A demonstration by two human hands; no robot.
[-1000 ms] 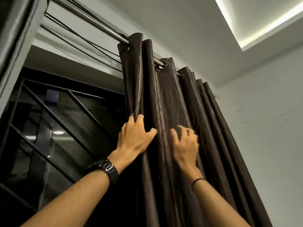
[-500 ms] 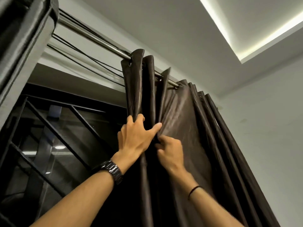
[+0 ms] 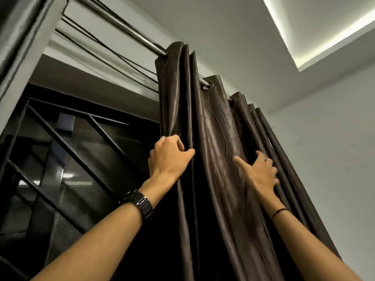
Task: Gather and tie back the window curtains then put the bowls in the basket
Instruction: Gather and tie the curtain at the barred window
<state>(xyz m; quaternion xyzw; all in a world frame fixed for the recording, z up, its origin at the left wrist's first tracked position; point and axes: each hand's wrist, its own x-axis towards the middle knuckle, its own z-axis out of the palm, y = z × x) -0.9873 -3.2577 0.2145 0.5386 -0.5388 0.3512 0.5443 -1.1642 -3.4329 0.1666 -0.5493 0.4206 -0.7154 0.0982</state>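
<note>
Reaching up with both arms, the person works at a dark brown curtain point(image 3: 219, 122) that hangs by eyelets from a metal curtain rod point(image 3: 129, 31), which slants from the top left of the frame down toward the centre. The curtain fills the middle and right of the frame, its pleats bunched closely at the right and one flatter panel, stitched with wavy lines, lying between the two hands.

The left hand point(image 3: 168, 159), at centre frame, has its fingers curled round the curtain's leading folds and its thumb pressed against the fabric, clutching them. A black metal wristwatch point(image 3: 140, 205) sits on that wrist. The right hand point(image 3: 260, 175), a little lower and to the right, is slightly blurred; its thumb lies spread on the flat panel while its fingers hook round a pleat just beside it, so it too has hold of the cloth. A thin black wrist cord point(image 3: 280, 211) circles that wrist.

Left of the curtain, a black window grille point(image 3: 67, 142) with slanting bars stands uncovered. Black cables point(image 3: 105, 47) run beneath the rod. Another dark curtain point(image 3: 18, 33) shows at the upper left corner, and a lit ceiling recess point(image 3: 324, 37) glows at the upper right.
</note>
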